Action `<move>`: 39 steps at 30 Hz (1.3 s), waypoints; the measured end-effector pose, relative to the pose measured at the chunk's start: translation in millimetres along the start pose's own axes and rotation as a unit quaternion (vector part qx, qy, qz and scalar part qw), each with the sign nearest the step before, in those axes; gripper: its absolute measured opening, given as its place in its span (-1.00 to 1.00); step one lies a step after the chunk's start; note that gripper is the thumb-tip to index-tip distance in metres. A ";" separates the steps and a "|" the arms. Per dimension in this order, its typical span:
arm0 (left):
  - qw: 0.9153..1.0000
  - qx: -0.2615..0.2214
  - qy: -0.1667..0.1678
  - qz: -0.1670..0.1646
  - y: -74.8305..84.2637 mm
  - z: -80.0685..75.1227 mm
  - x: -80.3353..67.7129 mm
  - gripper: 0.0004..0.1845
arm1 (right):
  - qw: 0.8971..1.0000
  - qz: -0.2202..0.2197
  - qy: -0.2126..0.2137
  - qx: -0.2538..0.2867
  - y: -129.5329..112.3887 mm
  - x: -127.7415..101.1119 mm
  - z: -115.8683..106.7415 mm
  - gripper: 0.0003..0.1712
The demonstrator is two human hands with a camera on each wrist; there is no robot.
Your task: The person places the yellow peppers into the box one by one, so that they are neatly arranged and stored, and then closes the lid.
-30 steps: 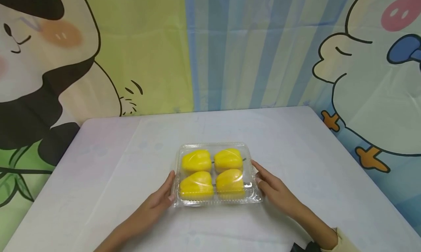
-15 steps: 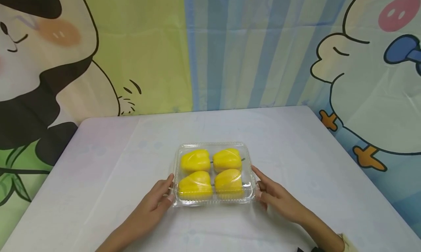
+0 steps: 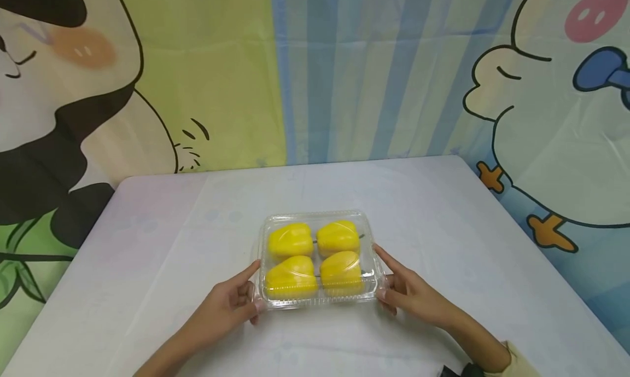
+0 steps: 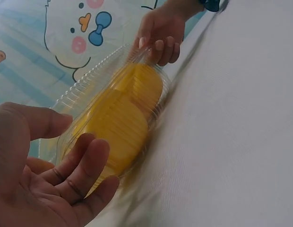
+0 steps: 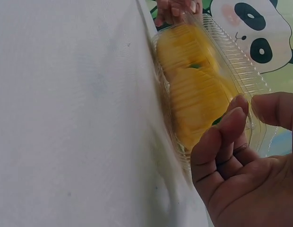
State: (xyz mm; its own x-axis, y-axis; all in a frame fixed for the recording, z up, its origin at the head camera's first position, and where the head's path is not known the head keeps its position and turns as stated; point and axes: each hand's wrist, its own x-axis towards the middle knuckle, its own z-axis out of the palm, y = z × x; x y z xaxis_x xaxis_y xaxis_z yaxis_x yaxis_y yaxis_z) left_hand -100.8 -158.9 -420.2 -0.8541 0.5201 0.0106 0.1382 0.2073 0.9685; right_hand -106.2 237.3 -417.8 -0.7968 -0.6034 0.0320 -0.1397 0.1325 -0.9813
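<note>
A clear plastic clamshell box (image 3: 319, 306) with its lid down lies at the middle of the table's near half. Inside it are several yellow bell peppers (image 3: 291, 276) with short green stems. My left hand (image 3: 221, 311) pinches the box's left rim at the near corner, its index finger stretched along the side. On the opposite side my right hand (image 3: 418, 300) grips the right rim, thumb at the near corner and index finger pointing forward. Both wrist views show the other fingers curled beside the box's wall. Whether its base touches the cloth I cannot tell.
White cloth covers the table (image 3: 162, 245). Behind it hangs a curtain (image 3: 344, 76) printed with stripes and cartoon animals, which also runs along the right side. A dark band (image 3: 465, 370) shows at the right wrist, by a light sleeve (image 3: 514, 363).
The box stays in nearly the same place. My hands have shifted slightly on its sides, and the left hand's lower fingers are now curled more. The head view has moved a little.
</note>
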 end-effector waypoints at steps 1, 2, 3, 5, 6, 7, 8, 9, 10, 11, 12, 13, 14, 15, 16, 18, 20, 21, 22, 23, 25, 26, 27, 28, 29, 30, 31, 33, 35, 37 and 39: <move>1.000 -0.011 -0.002 -0.002 -0.3 -0.4 0.5 -0.17 | 1.000 -0.001 -0.003 0.008 0.4 0.6 -0.2 -0.09; 1.000 -0.020 -0.004 -0.001 -0.8 -0.9 0.8 -0.16 | 1.000 -0.002 -0.007 0.018 1.0 1.1 -0.4 -0.09; 1.000 -0.027 -0.006 0.001 -1.3 -1.3 1.1 -0.16 | 1.000 -0.002 -0.009 0.026 1.6 1.6 -0.5 -0.08; 0.999 -0.039 -0.006 0.008 -1.7 -2.0 1.6 -0.17 | 0.999 -0.007 -0.013 0.038 2.6 2.5 -0.5 -0.08; 0.999 -0.042 -0.005 0.012 -1.7 -2.1 2.0 -0.17 | 0.999 -0.008 -0.014 0.043 3.1 2.9 -0.4 -0.07; 0.999 -0.048 -0.004 0.014 -1.6 -2.2 2.3 -0.17 | 0.999 -0.008 -0.015 0.047 3.4 3.2 -0.1 -0.06; 0.999 -0.050 -0.002 0.016 -1.6 -2.2 2.6 -0.17 | 0.999 -0.006 -0.015 0.050 3.6 3.4 0.1 -0.06; 0.999 -0.051 -0.001 0.017 -1.5 -2.1 2.8 -0.17 | 0.999 -0.005 -0.015 0.052 3.7 3.6 0.4 -0.06; 0.999 -0.052 0.001 0.016 -1.0 -1.9 3.0 -0.17 | 0.998 -0.002 -0.016 0.057 3.5 3.7 0.5 -0.06; 0.999 -0.051 0.003 0.015 -0.7 -1.6 3.2 -0.17 | 0.998 0.001 -0.018 0.064 3.1 3.6 0.5 -0.07; 0.999 -0.049 0.005 0.016 -0.6 -1.2 3.3 -0.17 | 0.997 0.005 -0.019 0.070 2.7 3.5 0.5 -0.08; 0.999 -0.046 0.006 0.018 -0.4 -0.9 3.5 -0.18 | 0.997 0.009 -0.019 0.076 2.0 3.2 0.5 -0.09; 0.999 -0.043 0.007 0.021 -0.4 -0.7 3.6 -0.18 | 0.996 0.014 -0.019 0.083 1.5 3.1 0.4 -0.10; 0.999 -0.040 0.008 0.025 -0.6 -0.5 3.8 -0.19 | 0.996 0.017 -0.020 0.089 1.0 3.1 0.2 -0.10; 0.999 -0.040 0.008 0.029 -0.8 -0.3 4.1 -0.19 | 0.995 0.020 -0.020 0.094 0.6 3.1 0.0 -0.11; 0.998 -0.041 0.007 0.038 -1.4 0.1 4.7 -0.20 | 0.995 0.024 -0.018 0.094 0.4 3.5 -0.5 -0.11; 0.998 -0.046 0.006 0.040 -1.7 0.3 5.6 -0.20 | 0.995 0.024 -0.018 0.092 0.9 4.2 -1.4 -0.11; 0.998 -0.049 0.006 0.039 -1.8 0.5 6.1 -0.19 | 0.995 0.023 -0.017 0.092 1.3 4.5 -1.8 -0.10; 0.998 -0.050 0.006 0.038 -1.6 0.7 6.7 -0.19 | 0.995 0.024 -0.017 0.092 1.6 4.8 -2.2 -0.10; 0.998 -0.050 0.007 0.036 -1.5 0.8 7.1 -0.19 | 0.995 0.026 -0.016 0.093 2.1 5.0 -2.5 -0.10; 0.998 -0.050 0.010 0.031 -1.4 1.1 8.1 -0.18 | 0.995 0.027 -0.017 0.097 2.9 5.4 -3.1 -0.10; 0.998 -0.049 0.012 0.030 -1.2 1.3 8.5 -0.18 | 0.995 0.028 -0.017 0.099 3.3 5.5 -3.3 -0.10; 0.998 -0.049 0.014 0.028 -0.9 1.6 8.8 -0.18 | 0.994 0.028 -0.017 0.101 3.7 5.6 -3.4 -0.10; 0.998 -0.049 0.017 0.025 -0.7 2.0 9.1 -0.18 | 0.994 0.028 -0.018 0.103 4.1 5.7 -3.6 -0.10; 0.998 -0.051 0.018 0.024 -0.4 2.5 9.3 -0.18 | 0.994 0.027 -0.019 0.103 4.4 5.8 -3.7 -0.09; 0.998 -0.055 0.019 0.023 -0.2 3.1 9.6 -0.18 | 0.994 0.027 -0.019 0.104 4.6 5.9 -3.7 -0.09; 0.998 -0.059 0.020 0.021 0.1 3.7 9.7 -0.18 | 0.994 0.028 -0.019 0.104 4.8 6.0 -3.7 -0.09; 0.997 -0.066 0.023 0.020 0.5 5.0 10.0 -0.17 | 0.994 0.032 -0.017 0.102 4.9 6.4 -3.5 -0.09; 0.997 -0.073 0.025 0.021 0.1 5.9 10.2 -0.17 | 0.994 0.037 -0.012 0.098 4.8 6.7 -3.2 -0.09; 0.996 -0.077 0.029 0.017 -0.3 6.5 10.1 -0.17 | 0.995 0.042 -0.007 0.093 4.7 7.2 -2.7 -0.08; 0.996 -0.079 0.032 0.009 -0.9 6.6 10.1 -0.17 | 0.995 0.044 -0.002 0.091 4.4 7.6 -2.0 -0.08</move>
State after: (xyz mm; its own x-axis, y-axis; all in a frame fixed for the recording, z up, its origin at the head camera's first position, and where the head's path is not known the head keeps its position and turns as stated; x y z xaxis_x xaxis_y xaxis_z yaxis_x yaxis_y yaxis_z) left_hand -106.3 -148.4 -422.7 -0.8833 0.4671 0.0401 0.0777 0.0615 0.9951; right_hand -114.0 234.9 -421.5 -0.7985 -0.5993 -0.0567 0.0404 0.0406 -0.9984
